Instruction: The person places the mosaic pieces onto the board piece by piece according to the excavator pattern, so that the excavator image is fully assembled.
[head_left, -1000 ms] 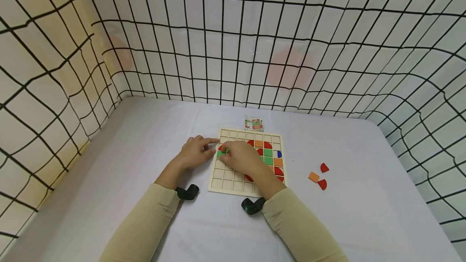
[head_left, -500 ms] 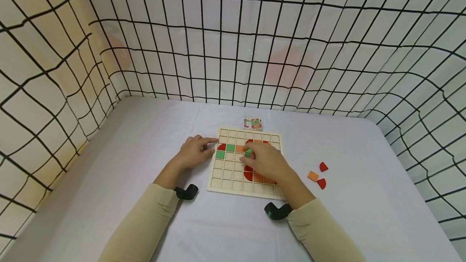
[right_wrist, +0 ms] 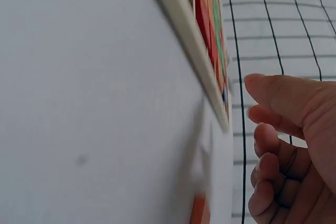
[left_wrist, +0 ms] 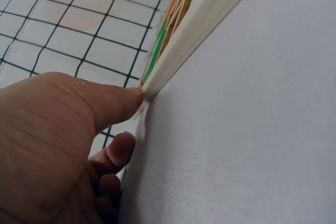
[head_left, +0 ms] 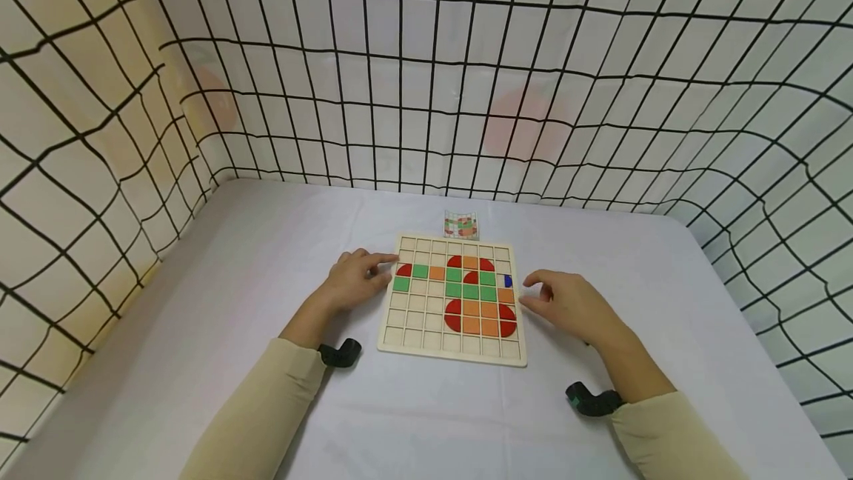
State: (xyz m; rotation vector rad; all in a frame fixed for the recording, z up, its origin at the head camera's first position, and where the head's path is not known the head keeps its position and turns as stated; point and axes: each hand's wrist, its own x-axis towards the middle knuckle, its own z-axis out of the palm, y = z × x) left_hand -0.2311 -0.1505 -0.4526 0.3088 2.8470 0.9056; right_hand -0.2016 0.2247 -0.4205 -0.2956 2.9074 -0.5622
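Observation:
A square wooden grid board lies flat on the white-covered table. Set in its cells are green squares, orange squares, red quarter-round pieces and a small blue piece. My left hand rests at the board's left edge, its thumb touching the side of the wood. Just off the right edge, my right hand hovers with bent, loose fingers and nothing between them. In the right wrist view an orange tile lies below that hand; the head view hides it.
Behind the board stands a small patterned card with red, green and orange shapes. Black netting over white sheeting encloses the table at the back and both sides. Each wrist wears a black device.
My right hand has swept rightward from the board's left part to beyond its right edge, uncovering the coloured pieces. The loose pieces at right are now hidden behind it. My left hand stays put.

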